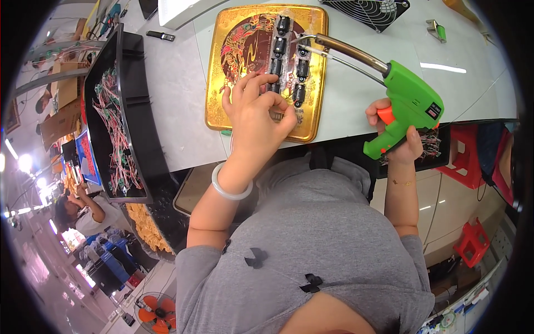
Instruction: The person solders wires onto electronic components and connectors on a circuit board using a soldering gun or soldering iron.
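Note:
My right hand [410, 147] grips the handle of a green soldering gun [413, 94] with an orange trigger. Its long metal barrel reaches left, and the tip is over the upper part of a gold, rectangular tin lid [316, 119]. On the lid stand two rows of small black parts [302, 68] in a clear holder. My left hand [253, 114] is over the lower part of the lid, thumb and forefinger pinched together beside the lower black parts. Whatever lies between those fingertips is too small to make out. The other fingers touch the left row and partly hide it.
Left of the lid stands a black tray [146, 106] with many thin wired parts. A black fan grille [367, 10] and a small green-and-metal tool [438, 30] lie at the far right. Red stools [473, 242] stand at right. Another person [92, 214] is at far left.

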Motion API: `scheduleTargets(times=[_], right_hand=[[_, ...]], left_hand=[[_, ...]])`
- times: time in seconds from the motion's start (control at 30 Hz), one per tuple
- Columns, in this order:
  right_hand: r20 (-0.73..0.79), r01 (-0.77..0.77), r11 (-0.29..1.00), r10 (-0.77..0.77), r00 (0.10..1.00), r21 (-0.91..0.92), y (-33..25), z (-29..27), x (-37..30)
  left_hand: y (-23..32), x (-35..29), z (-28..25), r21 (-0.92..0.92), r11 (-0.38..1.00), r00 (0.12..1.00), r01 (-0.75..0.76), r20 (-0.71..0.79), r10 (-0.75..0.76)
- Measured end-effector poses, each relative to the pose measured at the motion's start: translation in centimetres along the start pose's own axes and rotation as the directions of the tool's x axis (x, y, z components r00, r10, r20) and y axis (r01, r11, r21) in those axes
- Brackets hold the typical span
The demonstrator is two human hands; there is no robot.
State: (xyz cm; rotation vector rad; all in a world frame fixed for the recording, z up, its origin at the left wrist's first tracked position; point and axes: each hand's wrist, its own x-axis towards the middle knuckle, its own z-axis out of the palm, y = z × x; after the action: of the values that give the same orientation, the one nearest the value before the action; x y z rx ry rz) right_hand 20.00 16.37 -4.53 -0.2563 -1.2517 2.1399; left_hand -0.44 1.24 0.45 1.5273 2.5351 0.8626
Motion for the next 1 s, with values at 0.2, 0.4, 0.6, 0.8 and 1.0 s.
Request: scheduleTargets(times=[0.2, 0.4, 0.6, 0.8, 1.0], right_hand=[[-0.021, -0.018, 0.998, 0.02, 1.0, 0.054, 0.1, -0.1, 0.2], [0.022, -0.039, 0.996, 0.038, 0.999, 0.083, 0.1, -0.3, 0.5], [-0.006, -0.036, 0.993, 0.037, 0.999, 0.114, 0.1, -0.3, 0.2], [-0.005, -0.065, 0.994, 0.066, 0.998, 0.085, -0.1, 0.0, 0.1], [-0.013, -0.04, 0.997, 0.041, 0.999, 0.069, -0.1, 0.2, 0.4]], left_hand=[[0.0, 0.1, 0.1, -0.002, 1.0, 1.0, 0.005, 0.0, -0.005], [0.0, 0.2, 0.0, 0.001, 1.0, 1.0, -0.002, -0.009, 0.002], [0.4, 0.2, -0.1, 0.027, 1.0, 1.0, -0.005, -0.016, 0.005], [0.1, -0.1, 0.2, 0.007, 1.0, 1.0, -0.002, -0.024, 0.003], [0.3, 0.1, -0.9, 0.012, 0.999, 0.999, -0.03, -0.037, 0.03]])
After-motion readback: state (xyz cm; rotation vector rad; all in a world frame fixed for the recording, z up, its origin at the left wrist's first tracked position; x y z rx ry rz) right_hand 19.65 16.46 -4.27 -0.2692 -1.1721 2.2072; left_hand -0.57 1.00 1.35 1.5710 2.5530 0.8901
